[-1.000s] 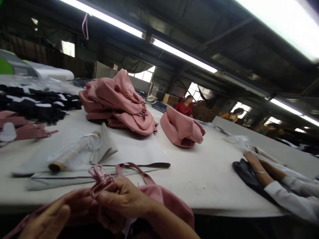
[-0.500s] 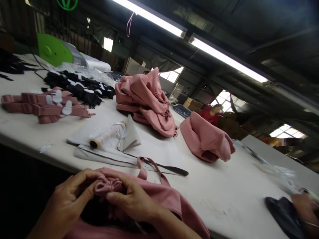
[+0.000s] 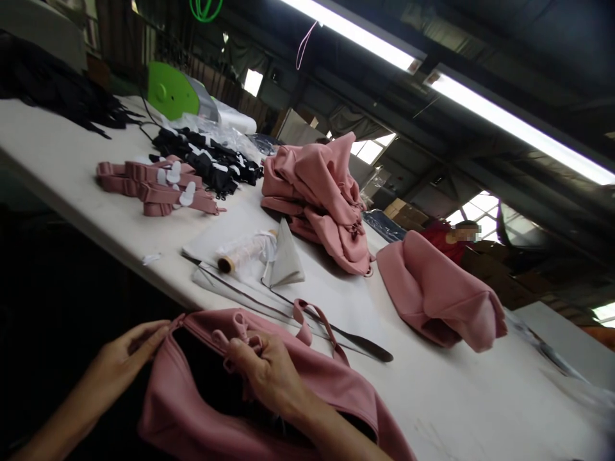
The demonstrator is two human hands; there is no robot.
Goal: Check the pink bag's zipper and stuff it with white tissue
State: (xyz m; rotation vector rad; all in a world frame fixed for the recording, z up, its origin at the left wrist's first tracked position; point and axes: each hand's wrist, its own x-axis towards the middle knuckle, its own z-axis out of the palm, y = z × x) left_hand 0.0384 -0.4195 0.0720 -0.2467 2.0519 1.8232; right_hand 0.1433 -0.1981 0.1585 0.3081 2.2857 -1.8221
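Note:
A pink bag [image 3: 331, 390] lies at the near edge of the white table [image 3: 432, 384], its dark mouth spread towards me. My left hand [image 3: 127, 358] pinches the bag's rim at its left corner. My right hand [image 3: 264, 371] grips the rim near the middle, closed over pink clips and a cord end. A pink strap loop [image 3: 310, 317] rises from the bag behind my right hand.
A thread spool [image 3: 243, 253], folded grey paper [image 3: 286, 262] and a long dark blade [image 3: 355, 339] lie just beyond. Further back are pink bags in a pile [image 3: 317, 192], one single pink bag [image 3: 437, 294], pink straps [image 3: 154, 189], black straps [image 3: 206, 157] and a green machine [image 3: 173, 93]. A person in red [image 3: 451, 237] is far off.
My hands have moved apart, spreading the bag's mouth open. The bunched pink clips between my fingers are now at the rim. The view has swung left, and the co-worker's arm at right is out of sight.

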